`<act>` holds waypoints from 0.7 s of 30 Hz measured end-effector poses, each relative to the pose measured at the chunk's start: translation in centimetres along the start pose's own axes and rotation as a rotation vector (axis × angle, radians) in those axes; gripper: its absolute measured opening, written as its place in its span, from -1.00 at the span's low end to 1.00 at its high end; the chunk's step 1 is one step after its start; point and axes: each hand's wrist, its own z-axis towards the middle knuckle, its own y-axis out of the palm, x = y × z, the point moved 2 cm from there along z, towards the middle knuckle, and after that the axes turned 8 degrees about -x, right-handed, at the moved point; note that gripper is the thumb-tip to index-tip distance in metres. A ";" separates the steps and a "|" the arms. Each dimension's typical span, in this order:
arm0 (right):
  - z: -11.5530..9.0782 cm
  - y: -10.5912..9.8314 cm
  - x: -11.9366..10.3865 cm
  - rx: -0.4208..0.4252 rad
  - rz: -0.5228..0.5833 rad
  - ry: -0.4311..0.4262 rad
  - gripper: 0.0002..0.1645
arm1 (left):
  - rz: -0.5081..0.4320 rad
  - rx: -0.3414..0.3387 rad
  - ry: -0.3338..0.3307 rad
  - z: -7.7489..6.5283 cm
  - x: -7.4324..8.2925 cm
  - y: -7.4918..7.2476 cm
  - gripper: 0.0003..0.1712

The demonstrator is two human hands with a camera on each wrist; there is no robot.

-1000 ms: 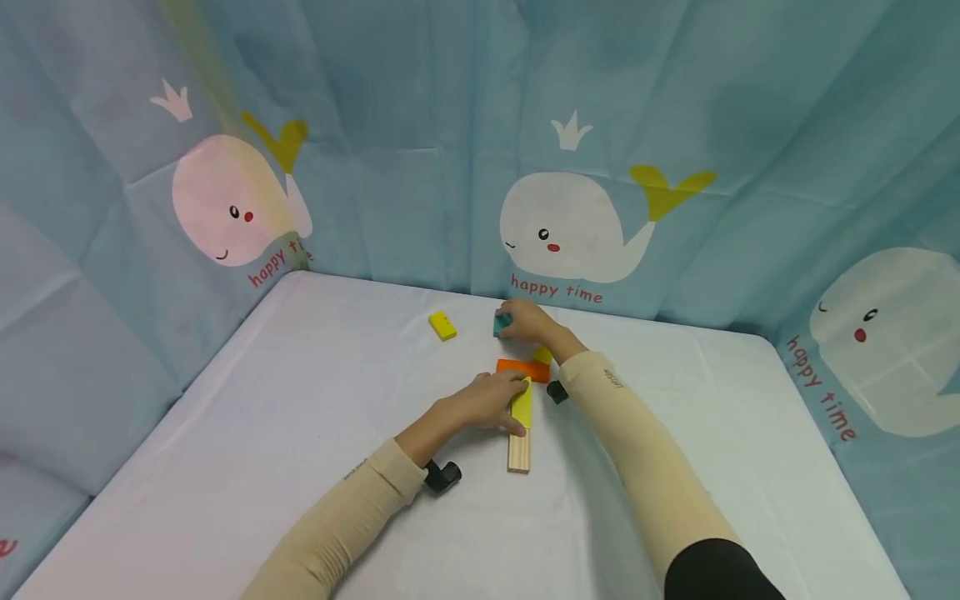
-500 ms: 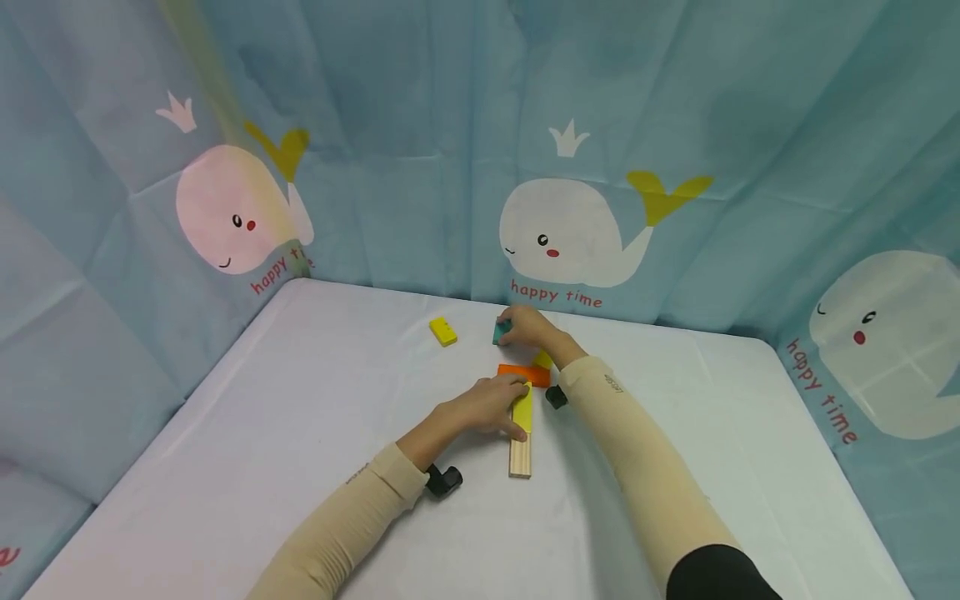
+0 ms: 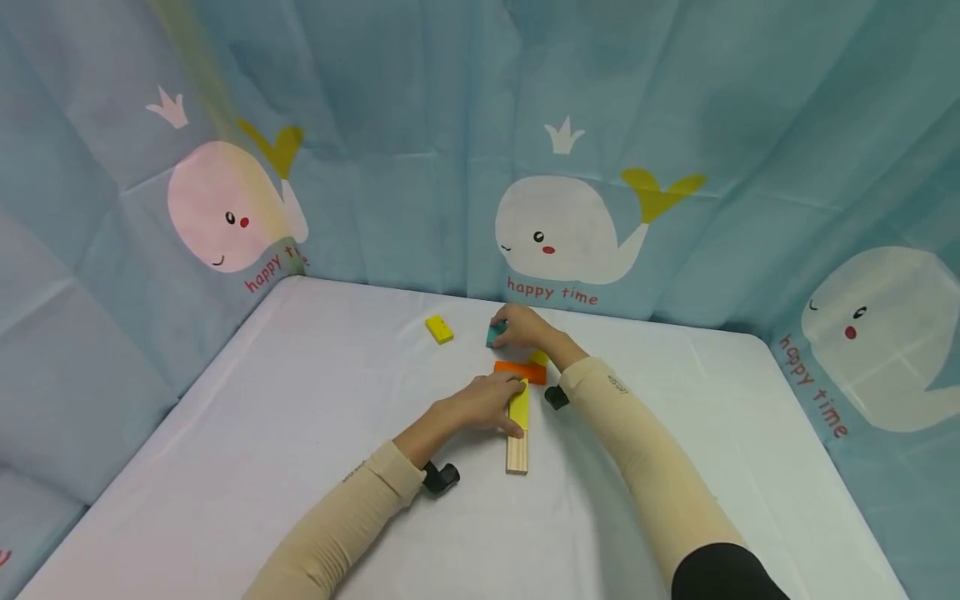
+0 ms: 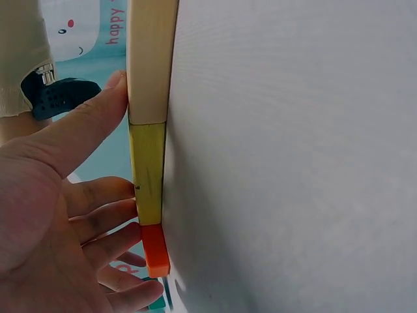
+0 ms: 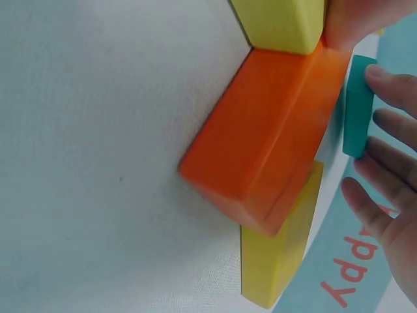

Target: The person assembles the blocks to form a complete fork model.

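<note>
My left hand (image 3: 483, 402) lies over a row of blocks. In the left wrist view its thumb touches a plain wooden block (image 4: 150, 62) and its outstretched fingers touch a yellow block (image 4: 148, 173) end to end with it. An orange block (image 3: 519, 372) lies crosswise at the yellow block's far end. Beyond it, my right hand (image 3: 525, 327) pinches a teal block (image 5: 358, 107) between thumb and fingers. Another yellow block (image 5: 280, 251) sits against the far side of the orange block's right end, partly covered in the head view by the right wrist.
A separate yellow block (image 3: 439, 329) lies on the white tabletop (image 3: 300, 400), left of the teal one. A blue curtain (image 3: 397, 217) with printed whales hangs behind the table's far edge. Each wrist wears a black camera (image 3: 441, 478).
My right hand has drawn the teal block slightly nearer, toward the orange block. The left hand has stayed on its blocks. The head view has shifted slightly.
</note>
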 end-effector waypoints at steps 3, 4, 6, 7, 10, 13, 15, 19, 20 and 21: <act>-0.1 -0.2 -0.2 0.002 -0.022 -0.024 -0.51 | -0.011 0.001 0.000 0.0 -0.1 -0.2 -0.05; -0.2 -0.2 -0.3 0.002 -0.026 -0.029 -0.51 | -0.009 0.001 0.001 0.0 -0.1 -0.2 -0.06; -0.3 -0.4 -0.5 0.000 -0.028 -0.037 -0.51 | 0.001 0.002 0.006 0.1 -0.2 -0.2 -0.06; -0.4 -0.4 -0.6 -0.001 -0.029 -0.038 -0.51 | 0.004 0.002 0.010 0.2 -0.2 -0.3 -0.06; -0.8 -0.6 -0.7 0.001 -0.028 -0.040 -0.51 | 0.010 0.003 0.013 0.2 -0.3 -0.3 -0.06; -1.1 -0.7 -0.7 0.009 -0.029 -0.051 -0.51 | 0.015 0.002 0.011 0.2 -0.2 -0.3 -0.05; -1.4 -0.8 -0.7 0.013 -0.027 -0.062 -0.52 | 0.021 0.001 0.011 0.3 -0.2 -0.3 -0.04; -2.1 -0.8 -0.5 0.016 -0.026 -0.064 -0.53 | 0.028 0.000 0.017 0.4 -0.3 0.0 -0.04; -2.2 -0.8 -0.4 0.017 -0.022 -0.060 -0.53 | 0.026 0.000 0.018 0.4 -0.3 0.0 -0.04; -2.3 -0.8 -0.3 0.017 -0.019 -0.055 -0.53 | 0.027 -0.001 0.019 0.4 -0.3 0.1 -0.04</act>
